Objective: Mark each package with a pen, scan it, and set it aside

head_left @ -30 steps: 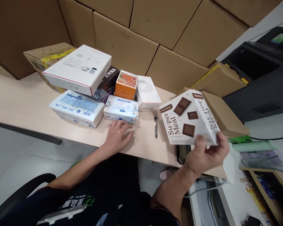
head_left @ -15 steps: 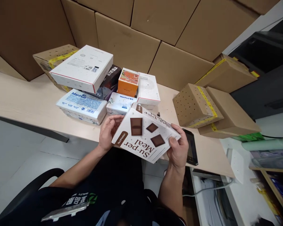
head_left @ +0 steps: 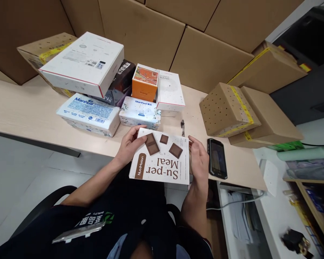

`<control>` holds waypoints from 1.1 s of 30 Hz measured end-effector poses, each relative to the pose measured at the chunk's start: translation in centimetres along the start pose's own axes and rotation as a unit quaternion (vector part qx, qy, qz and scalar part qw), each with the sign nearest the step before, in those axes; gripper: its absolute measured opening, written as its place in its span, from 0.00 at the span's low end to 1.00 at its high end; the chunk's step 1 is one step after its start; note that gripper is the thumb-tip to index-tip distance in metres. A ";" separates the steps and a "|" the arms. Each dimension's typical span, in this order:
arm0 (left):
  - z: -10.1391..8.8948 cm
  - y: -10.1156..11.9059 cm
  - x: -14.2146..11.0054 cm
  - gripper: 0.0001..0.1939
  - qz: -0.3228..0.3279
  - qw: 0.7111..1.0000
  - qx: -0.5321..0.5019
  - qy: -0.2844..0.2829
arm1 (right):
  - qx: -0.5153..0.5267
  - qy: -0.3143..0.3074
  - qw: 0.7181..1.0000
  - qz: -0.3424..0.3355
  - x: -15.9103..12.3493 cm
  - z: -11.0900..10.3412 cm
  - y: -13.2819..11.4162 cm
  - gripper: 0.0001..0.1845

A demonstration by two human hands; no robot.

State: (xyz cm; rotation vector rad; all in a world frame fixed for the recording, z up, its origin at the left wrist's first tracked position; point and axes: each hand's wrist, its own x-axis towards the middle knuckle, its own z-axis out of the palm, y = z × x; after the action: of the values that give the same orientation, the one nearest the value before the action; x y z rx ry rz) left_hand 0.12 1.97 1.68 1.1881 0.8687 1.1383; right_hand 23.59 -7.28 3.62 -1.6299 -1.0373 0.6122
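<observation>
Between my two hands is a white Su-per Meal box point(head_left: 162, 158) with brown chocolate squares printed on it, its lettering upside down to me. My left hand point(head_left: 128, 147) grips the box's left edge, thumb on the front face. Along the right edge, my right hand point(head_left: 199, 162) holds the box with its fingers bent behind and beside it. Just beyond the box lie a floral Manhua tissue pack point(head_left: 140, 111) and a larger Manhua tissue pack point(head_left: 89, 113).
Behind the tissues are an orange box point(head_left: 144, 88), a white power bank box point(head_left: 170, 90) and a large white box point(head_left: 83, 64) on a dark box point(head_left: 121, 79). To the right are a black handheld device point(head_left: 217, 158) and taped cartons point(head_left: 229, 109). Big cardboard boxes point(head_left: 140, 39) line the back.
The Su-per Meal box has turned from a tilted pose to nearly level, its front now facing me. My left thumb has come onto the front face. The view has shifted slightly.
</observation>
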 end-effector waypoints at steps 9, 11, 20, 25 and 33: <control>0.2 -0.2 -0.1 0.16 0.058 0.997 0.022 0.037 | -0.087 -0.145 0.984 -0.057 -6.8 -6.4 3.1 0.41; 0.3 -0.2 -0.1 0.16 0.055 0.997 0.027 0.036 | -0.186 -0.168 0.964 -0.088 -7.9 -5.8 3.3 0.45; 0.3 1.1 0.4 0.15 0.006 0.997 0.067 0.030 | -0.255 -0.076 0.929 -0.257 -7.0 -3.0 3.5 0.44; 0.5 1.9 1.0 0.15 -0.027 0.999 0.045 -0.014 | -0.169 -0.083 0.952 -0.242 -5.8 -3.3 3.3 0.36; -0.6 2.0 2.2 0.14 -0.033 0.998 0.053 0.003 | 0.017 -0.061 0.987 -0.147 -7.2 -1.1 3.9 0.42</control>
State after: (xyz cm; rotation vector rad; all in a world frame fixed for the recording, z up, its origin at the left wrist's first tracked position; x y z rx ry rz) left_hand -0.33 4.22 3.69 1.2352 0.9754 1.0534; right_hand 22.16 -14.31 -0.48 -1.3881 -1.3207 0.5333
